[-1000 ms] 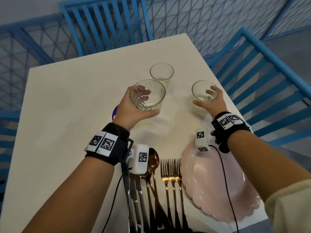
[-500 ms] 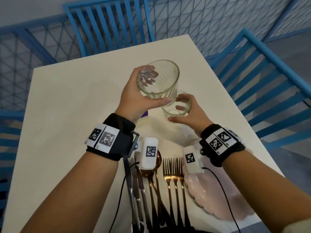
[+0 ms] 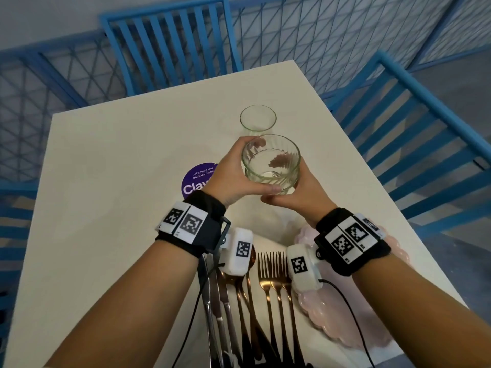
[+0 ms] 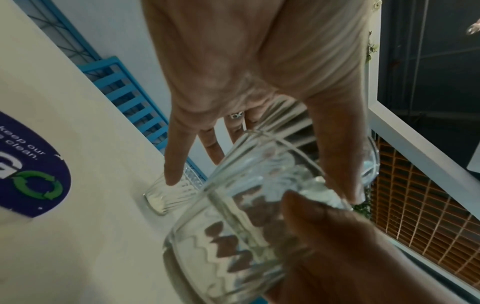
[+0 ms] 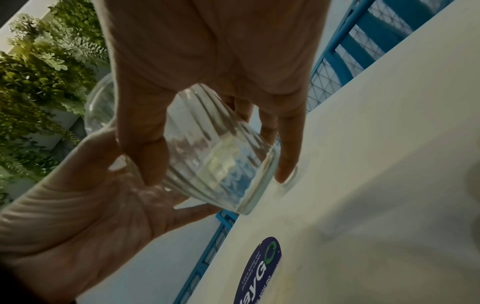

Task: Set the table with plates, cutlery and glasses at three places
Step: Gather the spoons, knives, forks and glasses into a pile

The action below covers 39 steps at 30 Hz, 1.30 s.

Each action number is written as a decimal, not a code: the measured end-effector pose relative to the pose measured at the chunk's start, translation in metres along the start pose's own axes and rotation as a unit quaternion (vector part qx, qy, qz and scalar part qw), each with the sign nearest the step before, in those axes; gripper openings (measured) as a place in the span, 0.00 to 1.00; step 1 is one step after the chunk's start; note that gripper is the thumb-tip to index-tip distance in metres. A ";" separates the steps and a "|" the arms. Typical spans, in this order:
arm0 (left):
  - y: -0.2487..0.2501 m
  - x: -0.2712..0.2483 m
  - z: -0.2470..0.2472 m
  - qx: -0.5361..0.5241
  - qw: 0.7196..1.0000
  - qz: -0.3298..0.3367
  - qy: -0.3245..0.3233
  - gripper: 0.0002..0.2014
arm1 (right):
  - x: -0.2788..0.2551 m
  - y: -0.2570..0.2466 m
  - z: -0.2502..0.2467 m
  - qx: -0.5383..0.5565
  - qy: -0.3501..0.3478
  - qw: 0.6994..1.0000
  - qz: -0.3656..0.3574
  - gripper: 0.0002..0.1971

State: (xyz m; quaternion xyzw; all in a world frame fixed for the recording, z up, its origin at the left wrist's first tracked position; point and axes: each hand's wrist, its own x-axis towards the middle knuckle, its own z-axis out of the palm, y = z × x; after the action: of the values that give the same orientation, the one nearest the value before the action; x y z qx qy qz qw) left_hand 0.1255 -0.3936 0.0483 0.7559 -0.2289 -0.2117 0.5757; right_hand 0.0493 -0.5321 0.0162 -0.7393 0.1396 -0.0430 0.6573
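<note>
From the head camera, both hands met over the middle of the cream table (image 3: pixel 106 208). The left hand (image 3: pixel 228 179) wrapped a ribbed glass (image 3: pixel 271 163) from its left side, thumb along the near wall. The right hand (image 3: pixel 300 197) cupped the glass stack from below and the right; whether two glasses were nested there could not be told for sure from this view. A second glass (image 3: pixel 258 120) stood upright on the table just beyond the held one. A purple sticker (image 3: pixel 195 181) lay left of the hands. Near the person, knives (image 3: pixel 218 309), spoons (image 3: pixel 240 285) and forks (image 3: pixel 273 277) lay side by side, with a pink plate (image 3: pixel 326 314) to their right under the right wrist.

The left wrist camera showed the left hand (image 4: pixel 259 61) with fingers and thumb curled round the glass (image 4: pixel 246 205), the right hand (image 4: pixel 350 257) holding it from below. The far glass (image 4: pixel 168 197) stood on the table behind the fingers, beside the sticker (image 4: pixel 33 170).

The right wrist camera showed the right hand (image 5: pixel 207 51) gripping the lower glass (image 5: pixel 221 164), thumb and fingers around its ribbed wall, above the table (image 5: pixel 376 185). The left hand (image 5: pixel 78 205) was closed on the glass from the other side. The sticker (image 5: pixel 262 267) lay nearer.
</note>
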 end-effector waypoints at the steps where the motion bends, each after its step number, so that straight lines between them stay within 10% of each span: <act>1: -0.001 0.001 0.001 0.001 1.000 -0.009 -0.011 0.44 | 0.000 0.000 -0.001 -0.001 0.002 1.000 -0.004 0.42; 6: -0.002 0.018 -0.012 -0.030 0.995 -0.042 -0.083 0.43 | 0.006 0.008 -0.013 -0.003 0.010 1.000 -0.002 0.40; 10: -0.003 0.055 -0.032 -0.100 0.983 -0.139 0.059 0.30 | 0.010 0.018 -0.021 0.001 0.005 1.000 0.002 0.38; 20: -0.058 0.141 -0.023 0.115 0.976 -0.175 0.062 0.54 | 0.018 0.032 -0.035 0.019 0.016 0.999 0.025 0.40; 39: -0.051 0.138 -0.026 0.068 0.984 -0.062 0.152 0.40 | 0.007 0.027 -0.027 -0.003 -0.004 0.999 0.036 0.37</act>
State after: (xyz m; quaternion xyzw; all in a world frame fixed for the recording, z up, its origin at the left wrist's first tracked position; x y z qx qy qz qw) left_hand 0.2571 -0.4432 -0.0029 0.8295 -0.1050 -0.1133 0.5368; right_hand 0.0457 -0.5623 -0.0078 -0.7362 0.1638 -0.0163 0.6564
